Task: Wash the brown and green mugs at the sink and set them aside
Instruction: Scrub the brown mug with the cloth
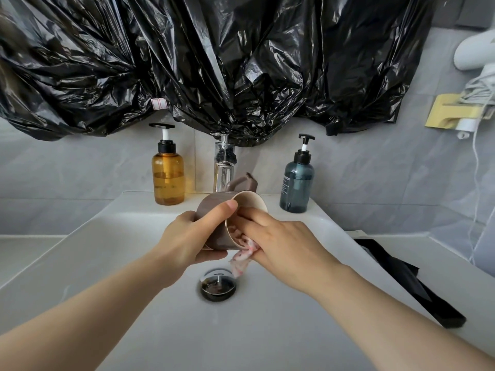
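Note:
The brown mug [214, 203] lies on its side above the white sink basin [120, 245], its cream-lined mouth facing right and its handle pointing up toward the tap. My left hand [191, 236] grips the mug's body, thumb across the top. My right hand [278, 239] has its fingers pushed into the mug's mouth, holding a pink and white cloth [241, 261] that hangs out below the rim. The green mug is not in view.
A chrome tap [223, 167] stands behind the mug, with an amber pump bottle [168, 178] to its left and a blue-grey pump bottle [296, 187] to its right. The drain [218, 285] sits below my hands. A black flat object [407, 285] lies on the right counter. Black plastic sheeting [214, 62] hangs above.

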The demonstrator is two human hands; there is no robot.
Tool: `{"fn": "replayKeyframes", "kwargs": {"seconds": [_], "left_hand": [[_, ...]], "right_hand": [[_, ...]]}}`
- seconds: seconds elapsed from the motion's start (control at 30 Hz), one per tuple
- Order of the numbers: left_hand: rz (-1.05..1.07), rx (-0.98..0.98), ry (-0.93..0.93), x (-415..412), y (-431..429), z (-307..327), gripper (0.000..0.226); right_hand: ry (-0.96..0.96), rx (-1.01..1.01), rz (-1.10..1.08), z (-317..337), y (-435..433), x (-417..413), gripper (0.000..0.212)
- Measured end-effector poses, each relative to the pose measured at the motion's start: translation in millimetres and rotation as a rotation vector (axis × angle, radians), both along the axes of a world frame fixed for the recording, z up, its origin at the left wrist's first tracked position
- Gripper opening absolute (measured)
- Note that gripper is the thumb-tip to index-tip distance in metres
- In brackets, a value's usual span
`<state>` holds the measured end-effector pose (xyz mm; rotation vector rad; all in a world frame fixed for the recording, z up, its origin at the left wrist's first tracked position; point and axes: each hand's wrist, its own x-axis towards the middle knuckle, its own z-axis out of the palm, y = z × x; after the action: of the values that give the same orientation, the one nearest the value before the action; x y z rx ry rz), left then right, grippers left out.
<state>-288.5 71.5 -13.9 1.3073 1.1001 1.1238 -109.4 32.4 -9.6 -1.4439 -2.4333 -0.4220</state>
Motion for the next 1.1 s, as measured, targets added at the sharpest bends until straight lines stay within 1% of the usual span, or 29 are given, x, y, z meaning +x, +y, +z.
{"fn": "replayKeyframes", "kwargs": {"seconds": [0.07, 0.23, 0.3, 0.43, 0.5, 0.57, 0.63, 0.7, 0.73, 0.8, 0.87, 0.9, 0.97, 1.03, 1.1], "left_hand": [[-0.006, 0.006, 0.005, 0, -2, 2, 0.096], [0.020, 0.015, 0.007, 1, -5, 3, 0.092], [0.024, 0.013, 0.009, 2, -6, 1, 0.089], [-0.008, -0.022, 0.033, 2, -3, 0, 0.079], [-0.017, -0.032, 0.049, 0, -2, 0, 0.084], [-0.020, -0.033, 0.075, -1, -1, 1, 0.091], [-0.042, -0.014, 0.097, -2, -2, 3, 0.094], [-0.084, 0.005, 0.099, -4, -3, 5, 0.092], [-0.103, 0.003, 0.095, -5, -3, 6, 0.087], [-0.110, -0.026, 0.085, -6, -4, 6, 0.072], [-0.069, -0.057, 0.069, -5, -5, 5, 0.059], [-0.040, -0.067, 0.056, -4, -5, 4, 0.058], [0.002, -0.070, 0.040, -3, -5, 3, 0.061], [0.020, -0.059, 0.038, -3, -3, 2, 0.064], [0.018, -0.054, 0.040, -2, -2, 2, 0.065]], "right_hand": [[-0.012, -0.014, -0.010, 0, -1, -2, 0.062], [-0.090, -0.003, -0.037, 0, -3, -9, 0.041], [-0.083, -0.025, -0.042, 1, -4, -10, 0.033], [-0.020, -0.140, -0.007, 5, -8, -10, 0.021], [0.006, -0.153, 0.028, 8, -11, -10, 0.012], [-0.010, -0.147, 0.048, 11, -13, -9, 0.004], [-0.038, -0.132, 0.061, 13, -14, -8, 0.007], [-0.048, -0.120, 0.073, 14, -16, -7, 0.010], [-0.042, -0.121, 0.083, 14, -16, -6, 0.010], [0.007, -0.154, 0.098, 13, -16, -6, 0.007], [0.102, -0.204, 0.115, 10, -14, -6, 0.019], [0.167, -0.232, 0.115, 8, -13, -6, 0.023], [0.274, -0.287, 0.104, 6, -13, -7, 0.021], [0.303, -0.338, 0.108, 3, -16, -7, 0.024], [0.311, -0.389, 0.095, 3, -16, -7, 0.033]]}}
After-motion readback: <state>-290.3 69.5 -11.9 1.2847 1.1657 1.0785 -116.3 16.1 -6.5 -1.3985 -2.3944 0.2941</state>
